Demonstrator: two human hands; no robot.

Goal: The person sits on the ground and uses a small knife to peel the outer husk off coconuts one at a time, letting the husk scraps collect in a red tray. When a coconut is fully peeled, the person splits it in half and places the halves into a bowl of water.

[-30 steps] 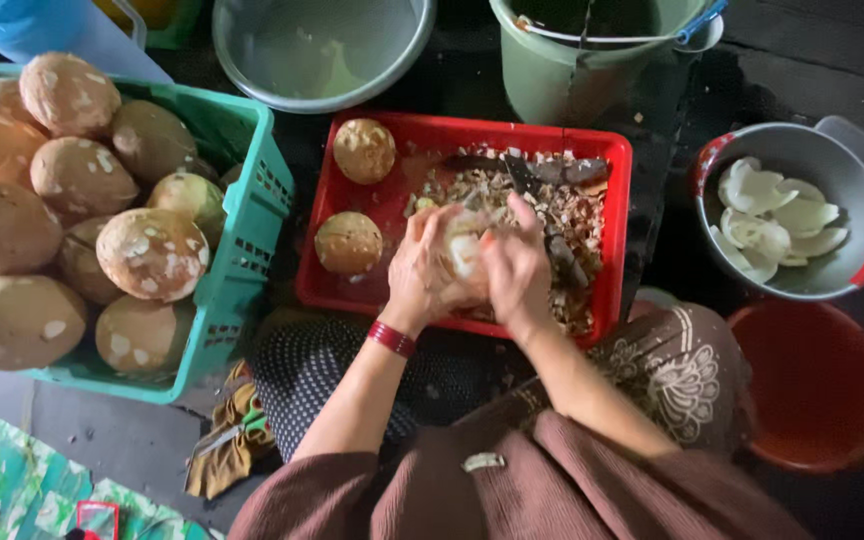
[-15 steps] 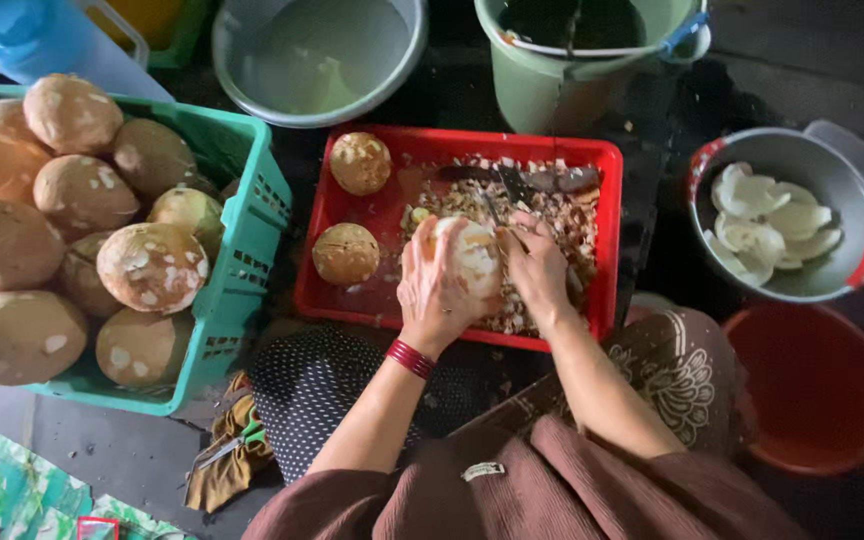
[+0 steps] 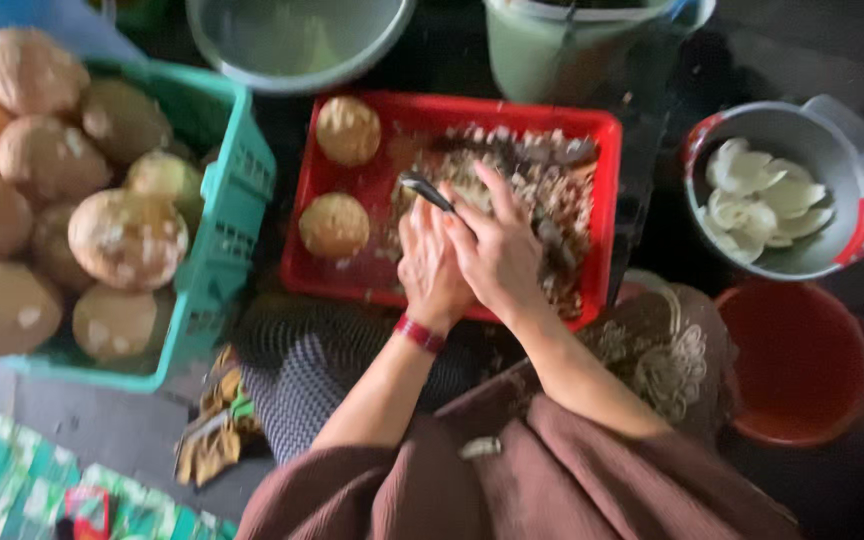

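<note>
My left hand [image 3: 430,268] and right hand [image 3: 497,250] are pressed together over the red tray [image 3: 607,200], both clenched around something I judge to be a peeled coconut, though my fingers hide it almost wholly. A dark-handled tool [image 3: 424,188], a knife or scraper, pokes out above my left knuckles; which hand grips it I cannot tell. Two husked coconuts [image 3: 336,180] sit at the tray's left end, shavings [image 3: 552,190] heaped on the right. The teal basket [image 3: 227,210] of brown coconuts is to my left, the pot [image 3: 852,235] of white coconut pieces to my right. The risk I see: with the hands so tight together and the blade near my left fingers, a slip on the wet, rounded shell could drive the edge into my hand, or send the nut skidding into the shavings
</note>
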